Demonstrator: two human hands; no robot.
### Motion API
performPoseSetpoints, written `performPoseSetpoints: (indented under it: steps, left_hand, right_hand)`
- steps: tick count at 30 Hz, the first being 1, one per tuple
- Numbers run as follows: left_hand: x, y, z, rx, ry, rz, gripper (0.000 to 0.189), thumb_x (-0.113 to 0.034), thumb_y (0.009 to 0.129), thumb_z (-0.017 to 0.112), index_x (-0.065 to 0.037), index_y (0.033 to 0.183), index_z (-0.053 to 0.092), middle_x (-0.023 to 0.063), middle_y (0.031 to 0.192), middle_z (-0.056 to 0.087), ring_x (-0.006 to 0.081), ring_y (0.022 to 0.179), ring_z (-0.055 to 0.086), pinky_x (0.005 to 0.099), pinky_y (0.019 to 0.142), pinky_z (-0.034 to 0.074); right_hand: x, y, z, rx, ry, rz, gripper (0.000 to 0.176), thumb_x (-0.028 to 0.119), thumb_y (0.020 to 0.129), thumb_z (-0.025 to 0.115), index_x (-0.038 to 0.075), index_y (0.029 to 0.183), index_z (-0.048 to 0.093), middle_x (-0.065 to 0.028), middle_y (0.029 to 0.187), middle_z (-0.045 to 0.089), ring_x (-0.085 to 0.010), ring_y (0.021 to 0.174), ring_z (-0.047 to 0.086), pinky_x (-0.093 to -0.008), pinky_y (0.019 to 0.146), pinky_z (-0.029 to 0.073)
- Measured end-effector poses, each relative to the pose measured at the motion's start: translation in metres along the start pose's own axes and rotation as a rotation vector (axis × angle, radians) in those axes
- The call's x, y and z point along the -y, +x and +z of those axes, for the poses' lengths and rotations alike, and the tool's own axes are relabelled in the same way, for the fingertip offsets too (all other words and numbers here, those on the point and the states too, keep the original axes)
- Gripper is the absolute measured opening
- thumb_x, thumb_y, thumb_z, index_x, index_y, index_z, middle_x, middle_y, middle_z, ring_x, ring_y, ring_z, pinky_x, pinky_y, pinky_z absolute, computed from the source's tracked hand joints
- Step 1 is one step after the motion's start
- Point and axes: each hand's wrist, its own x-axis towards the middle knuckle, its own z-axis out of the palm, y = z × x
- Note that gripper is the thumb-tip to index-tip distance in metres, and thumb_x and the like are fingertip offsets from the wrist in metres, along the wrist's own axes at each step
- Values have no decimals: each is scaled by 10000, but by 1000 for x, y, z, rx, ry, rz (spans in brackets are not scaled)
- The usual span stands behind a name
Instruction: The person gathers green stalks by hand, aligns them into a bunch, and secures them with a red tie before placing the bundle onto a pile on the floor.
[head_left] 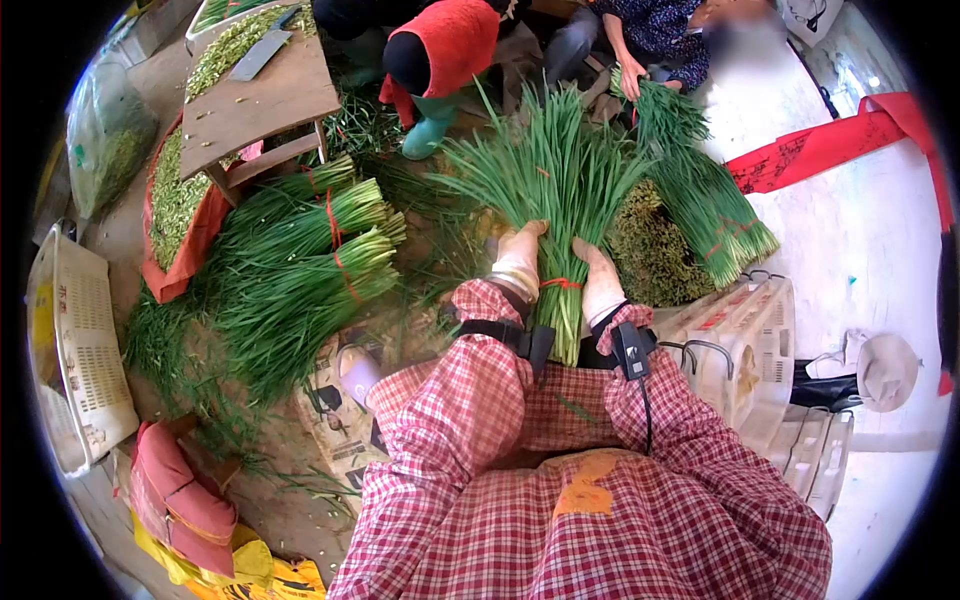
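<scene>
A large bundle of long green stalks (565, 170) lies over my lap, its pale cut ends toward me and its leaves fanned out ahead. A red band (562, 283) goes round its lower part. My left hand (520, 243) is closed on the left side of the bundle, above the band. On the right side, my right hand (592, 262) presses against the stalks with its fingers wrapped partly under the leaves. Both hands' fingertips are partly hidden by the leaves.
Tied bundles (330, 265) lie on the floor at left, near a wooden bench (265, 100) with a cleaver (262, 52). More bundles (715, 220) lie at right. A co-worker's hand (630, 77) touches greens. White crates (90, 350) stand at both sides.
</scene>
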Motion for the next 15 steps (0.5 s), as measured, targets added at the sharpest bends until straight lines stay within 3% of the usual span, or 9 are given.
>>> performPoseSetpoints:
  steps: [5,7,9,11,15]
  left_hand:
    - [19,7,11,-36,121,99,320,-166,875,687,19,1132,643,132,1008,707,277,843,665,377,783,527]
    - [35,30,7,9,136,164,303,-164,878,690,16,1119,652,120,996,710,271,827,667,369,774,529]
    - [27,25,11,-32,67,103,264,-162,887,684,9,1087,669,109,976,714,260,813,666,365,761,534]
    - [24,22,7,36,-93,88,252,-163,891,676,6,1078,671,110,969,715,257,806,666,372,758,536]
    - [23,30,3,-67,-59,30,248,-170,889,668,4,1066,676,123,975,713,265,816,666,395,768,539]
  right_hand:
    - [30,-12,13,64,-160,-22,605,309,877,703,-65,1319,527,-164,1213,637,-260,1090,590,-352,992,439]
    - [-4,26,-9,14,-223,-52,635,294,845,737,-57,1326,515,-173,1223,632,-264,1101,588,-353,1000,428]
    - [-12,35,-11,32,-19,-36,628,289,828,750,-53,1307,531,-176,1229,630,-270,1110,583,-359,1007,418]
    - [-14,36,-15,-31,-117,9,632,340,824,734,-54,1282,553,-175,1211,636,-267,1113,575,-371,1020,397]
    - [-6,34,-9,30,-121,27,681,399,837,706,-61,1307,531,-171,1273,607,-260,1160,542,-361,1045,374]
